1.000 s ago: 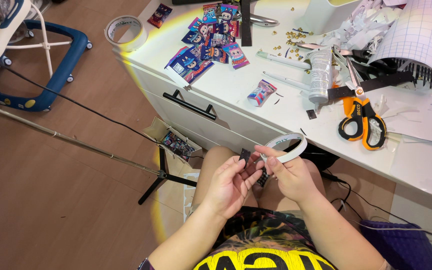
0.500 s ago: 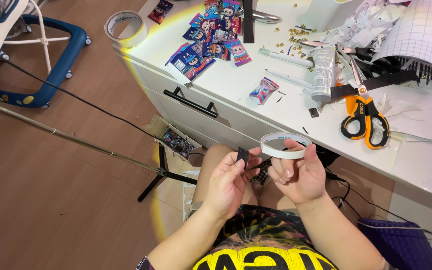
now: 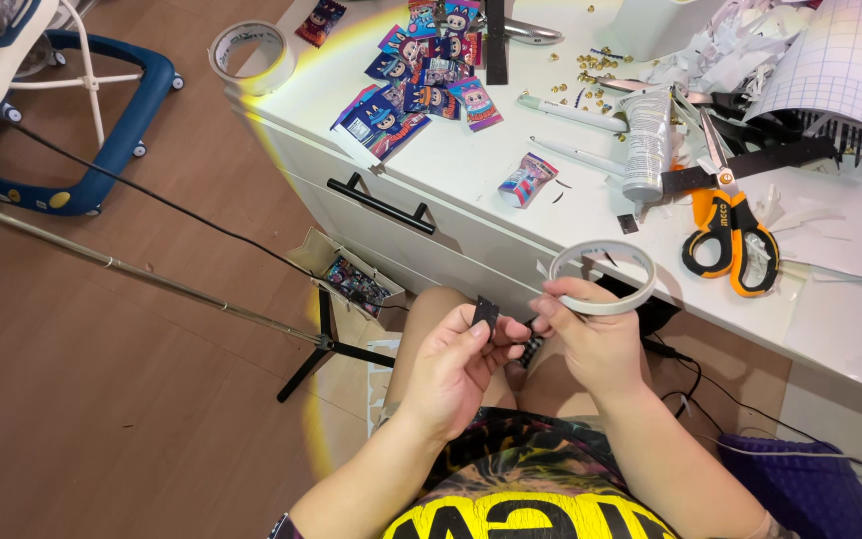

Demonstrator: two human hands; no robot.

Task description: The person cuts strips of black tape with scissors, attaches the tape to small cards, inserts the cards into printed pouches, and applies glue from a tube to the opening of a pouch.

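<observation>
Compared with a second ago, the tape roll (image 3: 603, 276) sits higher and more level: earlier it tilted low against the right hand's fingers, and now it stands out above the right hand (image 3: 591, 344), its open ring facing up, just in front of the table (image 3: 471, 170) edge. The left hand (image 3: 456, 364) has shifted little; it pinches a small black piece (image 3: 486, 312) between thumb and fingertips, as it did before. Both hands stay close together over the lap, nearly touching.

The right hand is closed around the tape roll's lower rim, and the fingers on its far side are hidden by the roll. A second small dark piece (image 3: 531, 349) shows between the two hands; which hand holds it is hard to tell, and its shape is too small to make out.

On the table, well apart from the hands, lie orange-handled scissors (image 3: 730, 235), a glue tube (image 3: 646, 150), a small snack packet (image 3: 526, 180) and a heap of colourful cards (image 3: 416, 90). Another tape roll (image 3: 249, 55) sits on the table's far corner. The roll of gridded sheet (image 3: 840, 70) is cut off by the top edge.
</observation>
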